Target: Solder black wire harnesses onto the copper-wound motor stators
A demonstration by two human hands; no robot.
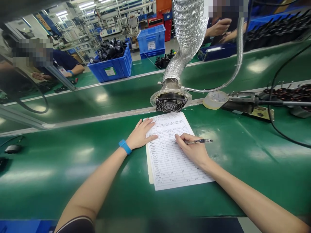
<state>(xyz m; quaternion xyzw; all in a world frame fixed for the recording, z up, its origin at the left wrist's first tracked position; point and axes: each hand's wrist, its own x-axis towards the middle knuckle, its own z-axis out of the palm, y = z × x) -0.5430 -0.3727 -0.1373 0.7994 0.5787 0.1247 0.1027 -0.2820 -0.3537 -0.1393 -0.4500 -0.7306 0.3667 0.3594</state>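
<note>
A printed form (179, 168) with a table of rows lies on the green workbench (73, 168), a paler sheet showing beneath its left edge. My left hand (141, 134), a blue band around its wrist, rests flat on the form's upper left, fingers spread. Over the right half of the page, my right hand (194, 150) is closed around a pen (206, 140). The pen's back end points right; its tip is hidden by my fingers.
Behind the form hangs a foil duct (186, 35) ending in a fan with a round guard (170, 105). A tape roll (215, 99) sits right of it, near a black cable (272, 94). A blue crate (111, 66) of black parts stands farther back. Other people work across the bench.
</note>
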